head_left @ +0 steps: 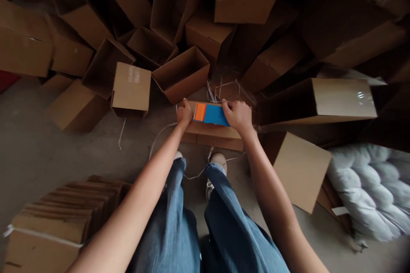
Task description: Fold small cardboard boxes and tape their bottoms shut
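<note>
A long cardboard box (213, 140) lies on the floor just ahead of my shoes. My left hand (185, 114) is curled closed over its left end, thumb up at the far edge. Toward the right end, my right hand (238, 115) grips the far upper edge, its fingers bent and partly hidden. Between the hands lies a flat orange and blue piece (215, 114) on top of the cardboard; its kind is unclear. The right hand covers part of its blue end. White strapping (160, 134) loops on the floor around the box.
Open and tipped cardboard boxes (182, 74) crowd the far side. A larger box (341, 100) lies to the right, near a grey tufted cushion (374, 187). Flattened cartons tied with white string (45, 234) stand at the lower left. Loose strapping (224, 89) tangles behind the held box.
</note>
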A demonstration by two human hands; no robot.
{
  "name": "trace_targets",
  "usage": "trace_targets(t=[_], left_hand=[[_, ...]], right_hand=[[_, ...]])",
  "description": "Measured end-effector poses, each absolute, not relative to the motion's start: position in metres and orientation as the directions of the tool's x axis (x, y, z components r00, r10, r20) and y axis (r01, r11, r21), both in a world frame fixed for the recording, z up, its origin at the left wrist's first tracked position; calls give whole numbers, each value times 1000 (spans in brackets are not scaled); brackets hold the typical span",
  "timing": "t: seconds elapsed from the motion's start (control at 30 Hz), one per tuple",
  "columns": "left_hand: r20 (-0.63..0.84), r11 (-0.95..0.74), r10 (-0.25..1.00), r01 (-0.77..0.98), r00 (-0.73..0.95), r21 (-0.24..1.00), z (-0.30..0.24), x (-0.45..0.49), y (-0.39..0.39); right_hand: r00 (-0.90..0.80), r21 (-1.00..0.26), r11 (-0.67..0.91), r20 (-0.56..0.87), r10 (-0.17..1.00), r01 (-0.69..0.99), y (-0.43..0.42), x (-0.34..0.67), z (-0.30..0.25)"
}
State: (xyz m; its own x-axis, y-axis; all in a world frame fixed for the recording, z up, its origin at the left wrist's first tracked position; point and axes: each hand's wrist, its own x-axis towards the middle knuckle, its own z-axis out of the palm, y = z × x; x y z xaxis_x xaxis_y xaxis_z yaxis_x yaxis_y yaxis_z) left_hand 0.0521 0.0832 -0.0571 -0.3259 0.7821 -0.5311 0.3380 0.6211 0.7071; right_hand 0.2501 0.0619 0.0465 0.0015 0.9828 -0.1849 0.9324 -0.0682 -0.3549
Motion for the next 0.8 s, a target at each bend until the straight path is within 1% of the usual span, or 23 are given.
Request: trace_targets(t=[0.07, 0.1, 0.17, 0.33, 0.47, 0.63, 0.8], left_hand=[[-520, 708, 698, 365, -493, 605, -44, 59, 81], [-504, 730, 672, 370, -543, 575, -39, 62, 80], [-473, 735, 663, 383, -580, 560, -30, 67, 77], [-398, 735, 656, 423, -641, 529, -22, 73, 76], [-339, 764, 626, 467, -702, 445, -26, 76, 78], [-341, 773, 623, 486, -704, 409, -30, 77, 80], [-335, 773, 623, 493, -707, 399, -29, 78, 81]], right_hand=[[-25, -352, -43, -185, 982, 935, 59, 250, 49], [-37, -352, -29, -182, 983, 936, 58, 249, 50], [-60, -351, -4, -173, 983, 937, 57, 249, 52], [-86, -313, 22, -193, 977, 950, 57, 247, 60], [-81, -240, 30, -207, 975, 970, 55, 246, 62], [-79, -199, 40, -194, 978, 979, 55, 254, 59], [-63, -151, 29, -229, 971, 988, 57, 288, 69]])
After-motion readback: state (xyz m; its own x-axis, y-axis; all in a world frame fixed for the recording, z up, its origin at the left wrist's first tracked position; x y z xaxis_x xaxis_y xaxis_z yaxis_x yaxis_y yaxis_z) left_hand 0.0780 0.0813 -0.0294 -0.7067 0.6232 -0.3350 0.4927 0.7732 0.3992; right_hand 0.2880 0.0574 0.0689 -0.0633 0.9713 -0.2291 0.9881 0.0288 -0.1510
